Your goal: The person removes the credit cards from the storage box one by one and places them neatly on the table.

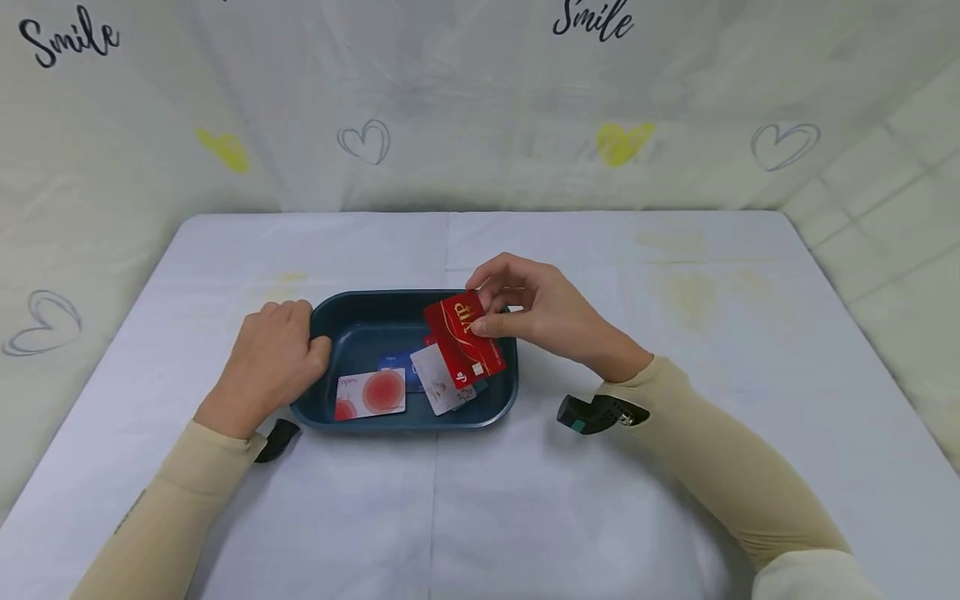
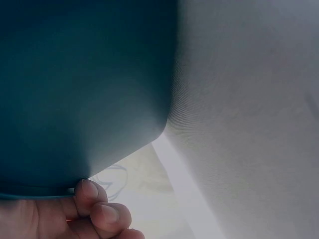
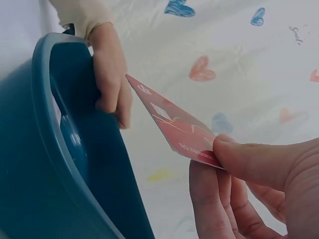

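Note:
My right hand pinches a red VIP card between thumb and fingers, above the right part of a dark teal tray. In the right wrist view the red card tilts, its chip side showing. My left hand grips the tray's left rim, thumb on the near inner side; the left wrist view has its curled fingertips under the rim. Inside the tray lie a white card with red circles, a blue card partly covered, and a pale patterned card partly behind the red one.
A white cloth covers the table, with faint yellow stains at the right. Behind it hangs a pale sheet printed with hearts and lettering. Each wrist carries a black camera, the right one just above the cloth.

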Motion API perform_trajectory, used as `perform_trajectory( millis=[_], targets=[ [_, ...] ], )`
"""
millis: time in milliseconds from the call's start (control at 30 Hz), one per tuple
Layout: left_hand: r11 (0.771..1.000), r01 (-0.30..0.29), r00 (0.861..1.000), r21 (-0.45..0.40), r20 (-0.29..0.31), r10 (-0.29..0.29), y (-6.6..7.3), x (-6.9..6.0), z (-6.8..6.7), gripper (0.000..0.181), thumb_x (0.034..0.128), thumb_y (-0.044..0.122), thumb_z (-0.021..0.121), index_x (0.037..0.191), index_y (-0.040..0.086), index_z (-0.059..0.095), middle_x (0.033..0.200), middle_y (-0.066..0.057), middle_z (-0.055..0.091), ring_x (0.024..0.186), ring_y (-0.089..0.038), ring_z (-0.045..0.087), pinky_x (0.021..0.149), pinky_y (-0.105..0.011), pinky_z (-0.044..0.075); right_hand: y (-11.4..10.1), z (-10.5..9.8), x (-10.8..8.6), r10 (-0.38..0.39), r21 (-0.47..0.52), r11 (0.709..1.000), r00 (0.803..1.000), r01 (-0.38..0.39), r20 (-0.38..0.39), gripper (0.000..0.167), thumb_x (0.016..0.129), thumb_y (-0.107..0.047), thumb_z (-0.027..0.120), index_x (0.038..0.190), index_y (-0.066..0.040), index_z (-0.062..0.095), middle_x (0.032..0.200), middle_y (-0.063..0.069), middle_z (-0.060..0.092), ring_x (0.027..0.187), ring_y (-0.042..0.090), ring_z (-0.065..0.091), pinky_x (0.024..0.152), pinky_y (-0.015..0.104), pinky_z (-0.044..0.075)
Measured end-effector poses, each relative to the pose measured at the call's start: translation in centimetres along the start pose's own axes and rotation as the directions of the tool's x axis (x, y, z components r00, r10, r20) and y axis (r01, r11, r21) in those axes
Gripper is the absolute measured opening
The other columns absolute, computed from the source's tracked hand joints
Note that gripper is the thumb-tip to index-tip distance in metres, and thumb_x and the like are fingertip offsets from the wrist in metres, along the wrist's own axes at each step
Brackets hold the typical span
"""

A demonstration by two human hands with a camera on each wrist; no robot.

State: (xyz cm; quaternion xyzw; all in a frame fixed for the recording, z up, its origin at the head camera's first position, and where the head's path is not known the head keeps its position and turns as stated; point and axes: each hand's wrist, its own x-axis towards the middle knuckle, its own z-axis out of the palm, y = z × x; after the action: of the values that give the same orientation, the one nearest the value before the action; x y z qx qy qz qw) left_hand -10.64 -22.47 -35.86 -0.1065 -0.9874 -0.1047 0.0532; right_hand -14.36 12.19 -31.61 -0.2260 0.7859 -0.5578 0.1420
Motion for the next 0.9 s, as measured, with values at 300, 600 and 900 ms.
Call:
perform_trajectory(
  millis=[300, 600, 900],
  targets=[
    [1.000, -0.001, 1.000, -0.005, -0.003, 0.001, 0.0, -0.1, -0.2, 0.019, 0.0892, 0.015, 0.047, 0.076, 0.002, 0.048, 0.064, -0.010, 0.044, 0.064, -0.027, 0.044, 0.058, -0.035, 0.031, -0.2, -2.2, -1.4, 0.091, 0.061, 0.994, 0.991, -0.085, -0.101, 0.038, 0.088, -0.014, 0.079, 0.123, -0.019, 0.064, 0.106, 0.007, 0.060, 0.105, 0.028, 0.065, 0.085, 0.038, 0.061],
    [1.000, 0.017, 1.000, 0.012, 0.013, -0.017, 0.1, 0.0, -0.1, 0.020, 0.0898, 0.017, 0.047, 0.077, 0.002, 0.049, 0.066, -0.010, 0.046, 0.065, -0.028, 0.045, 0.060, -0.037, 0.033, 0.5, -4.1, -2.4, 0.134, 0.098, 0.988, 0.977, -0.119, -0.164, 0.037, 0.091, -0.013, 0.076, 0.126, -0.017, 0.062, 0.108, 0.004, 0.060, 0.102, 0.024, 0.069, 0.086, 0.032, 0.062],
    [0.999, 0.046, 0.998, 0.024, 0.032, -0.047, 0.3, -0.2, -0.1, 0.021, 0.0917, 0.020, 0.044, 0.081, 0.002, 0.049, 0.071, -0.011, 0.048, 0.074, -0.032, 0.046, 0.070, -0.045, 0.034, 1.3, -5.8, -3.4, 0.122, 0.185, 0.979, 0.972, -0.085, -0.200, 0.035, 0.093, -0.008, 0.072, 0.125, -0.012, 0.062, 0.101, 0.002, 0.059, 0.097, 0.019, 0.071, 0.085, 0.028, 0.061]
  ],
)
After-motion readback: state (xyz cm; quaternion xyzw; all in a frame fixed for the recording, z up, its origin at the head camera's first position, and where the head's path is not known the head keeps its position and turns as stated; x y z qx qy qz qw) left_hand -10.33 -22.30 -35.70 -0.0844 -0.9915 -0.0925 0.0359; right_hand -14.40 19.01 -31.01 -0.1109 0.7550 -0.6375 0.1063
